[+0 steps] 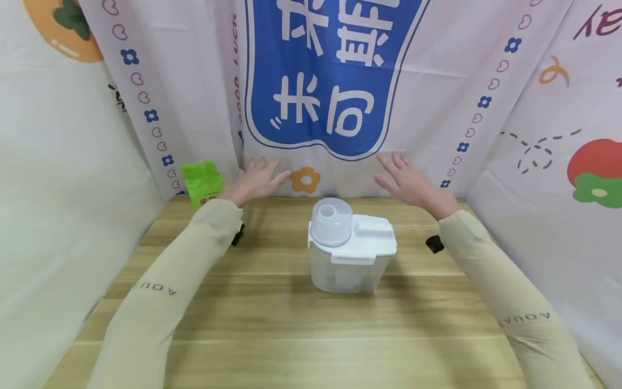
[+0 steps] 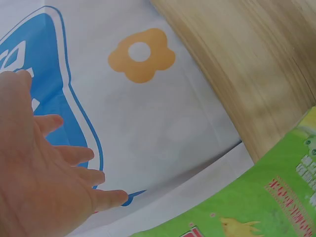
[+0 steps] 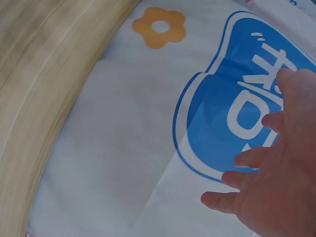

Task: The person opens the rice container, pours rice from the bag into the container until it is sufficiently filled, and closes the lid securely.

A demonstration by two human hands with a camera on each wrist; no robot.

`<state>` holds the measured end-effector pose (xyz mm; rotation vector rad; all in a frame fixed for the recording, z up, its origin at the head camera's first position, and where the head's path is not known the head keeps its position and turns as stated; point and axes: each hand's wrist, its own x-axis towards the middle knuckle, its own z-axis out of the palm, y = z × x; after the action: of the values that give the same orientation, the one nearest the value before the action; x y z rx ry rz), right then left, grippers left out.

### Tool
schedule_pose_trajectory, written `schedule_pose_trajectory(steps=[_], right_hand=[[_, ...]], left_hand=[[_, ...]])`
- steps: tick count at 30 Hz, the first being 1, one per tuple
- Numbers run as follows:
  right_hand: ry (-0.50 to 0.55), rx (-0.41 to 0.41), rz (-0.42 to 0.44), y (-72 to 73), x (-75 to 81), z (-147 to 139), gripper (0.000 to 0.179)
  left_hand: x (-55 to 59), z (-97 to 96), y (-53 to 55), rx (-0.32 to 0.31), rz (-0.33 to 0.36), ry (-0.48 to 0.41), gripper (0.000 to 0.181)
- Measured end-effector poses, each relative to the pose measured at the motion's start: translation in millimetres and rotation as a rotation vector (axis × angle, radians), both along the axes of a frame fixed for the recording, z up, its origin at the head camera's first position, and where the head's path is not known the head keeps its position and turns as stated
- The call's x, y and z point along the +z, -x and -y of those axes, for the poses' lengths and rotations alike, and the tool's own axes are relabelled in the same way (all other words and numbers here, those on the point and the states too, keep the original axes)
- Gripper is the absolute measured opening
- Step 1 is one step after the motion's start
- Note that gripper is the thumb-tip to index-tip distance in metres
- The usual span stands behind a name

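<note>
A clear plastic storage container (image 1: pixel 342 275) with a white lid (image 1: pixel 366 246) stands upright on the table. A translucent measuring cup (image 1: pixel 331 224) sits over the lid's left part. Beyond the container to the left, my left hand (image 1: pixel 254 181) is raised with its fingers spread, holding nothing. My right hand (image 1: pixel 410 183) is likewise raised on the far right side, fingers extended and nothing in them. A green packet (image 1: pixel 201 181) with printing on it stands behind the left wrist, partly covered by it. Both wrist views show the palms and outstretched fingers in front of the printed cloth.
The wooden table (image 1: pixel 291 335) ends at a white printed curtain (image 1: pixel 437 81) with a blue sign pattern. White cloth walls rise on both sides. Small black objects lie near each wrist, one (image 1: pixel 434 243) on the right and one (image 1: pixel 237 235) on the left.
</note>
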<state>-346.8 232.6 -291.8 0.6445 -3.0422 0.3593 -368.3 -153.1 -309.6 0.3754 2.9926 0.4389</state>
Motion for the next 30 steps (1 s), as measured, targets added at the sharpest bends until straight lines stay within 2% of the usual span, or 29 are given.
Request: schedule_pose_trajectory(steps=[8, 16, 25, 30], right_hand=[[0.133, 0.045, -0.02, -19.1, -10.1, 0.3, 0.07], [0.303, 0.132, -0.077, -44.1, -20.6, -0.2, 0.061], [0.377, 0.138, 0.003, -69.5, -30.9, 1.6, 0.058], [0.402, 0.15, 0.023, -82.4, -33.9, 10.5, 0.052]], left_hand=[[-3.2, 1.1, -7.2, -0.029, -0.054, -0.101, 0.086], [-1.9, -3.6, -23.2, -0.073, -0.1, -0.219, 0.079], [-6.4, -5.1, -36.3, -0.107, -0.14, -0.327, 0.074], [-10.3, -0.7, -47.8, -0.097, -0.155, -0.379, 0.071]])
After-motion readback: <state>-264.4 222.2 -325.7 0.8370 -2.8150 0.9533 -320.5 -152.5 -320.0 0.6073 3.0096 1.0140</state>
